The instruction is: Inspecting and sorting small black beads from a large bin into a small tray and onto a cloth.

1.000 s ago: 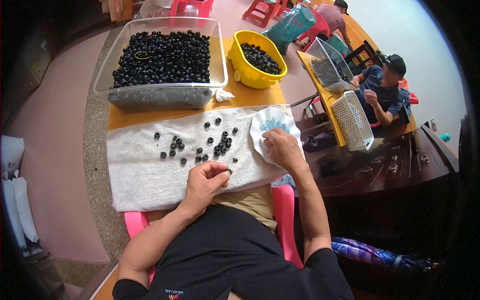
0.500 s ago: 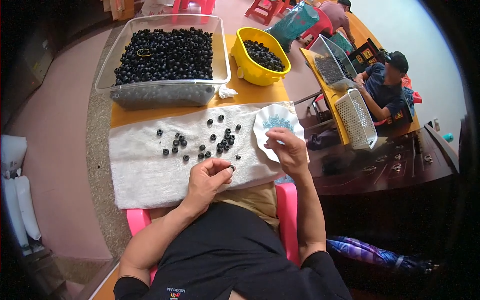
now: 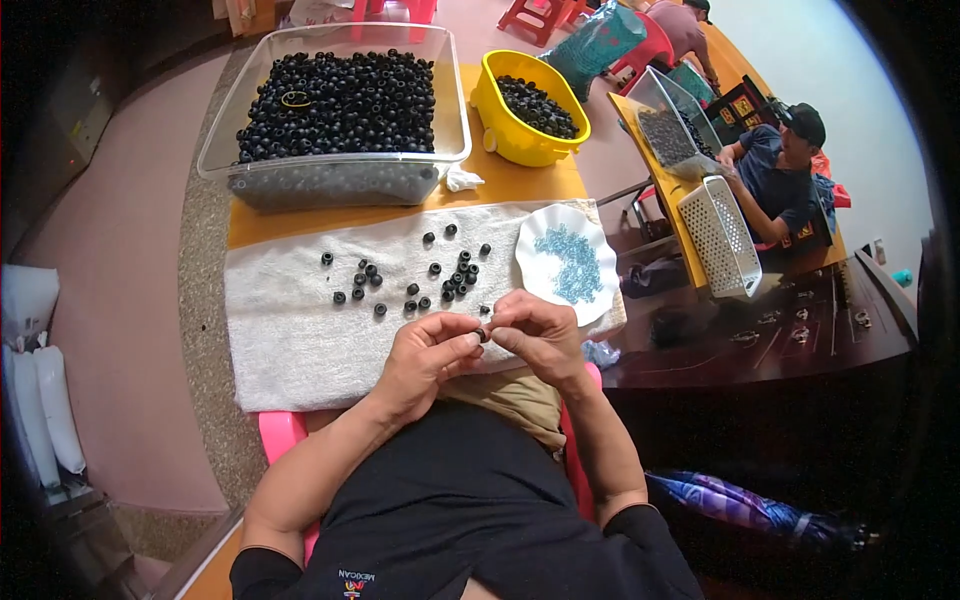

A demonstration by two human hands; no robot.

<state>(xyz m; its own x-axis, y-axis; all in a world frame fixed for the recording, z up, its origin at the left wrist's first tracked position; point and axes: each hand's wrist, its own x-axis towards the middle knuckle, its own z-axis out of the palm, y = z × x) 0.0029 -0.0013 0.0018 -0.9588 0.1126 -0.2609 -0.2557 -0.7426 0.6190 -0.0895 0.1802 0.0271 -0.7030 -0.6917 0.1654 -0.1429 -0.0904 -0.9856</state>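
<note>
My left hand (image 3: 432, 355) pinches a small black ring-like part (image 3: 480, 334) between thumb and fingertips, above the near edge of a white towel (image 3: 285, 335). Right beside it, my right hand (image 3: 540, 338) is closed in a pinch, its fingertips meeting the part; anything held there is too small to make out. Several loose black parts (image 3: 461, 275) of the same kind lie scattered on the towel beyond my hands. A white plate with a wavy rim (image 3: 533, 235) sits at the towel's right side, bearing many tiny pale-blue clear pieces (image 3: 575, 262).
Behind the towel stand a large clear bin (image 3: 330, 185) heaped with black parts and a yellow tub (image 3: 525, 145) of similar parts. A crumpled white tissue (image 3: 462, 179) lies by the bin. To the right, a person (image 3: 775, 175) works at another table near a white perforated basket (image 3: 720, 235).
My right hand has come from over the plate, left and nearer, to meet my left hand at the black part. My left hand keeps its pinch.
</note>
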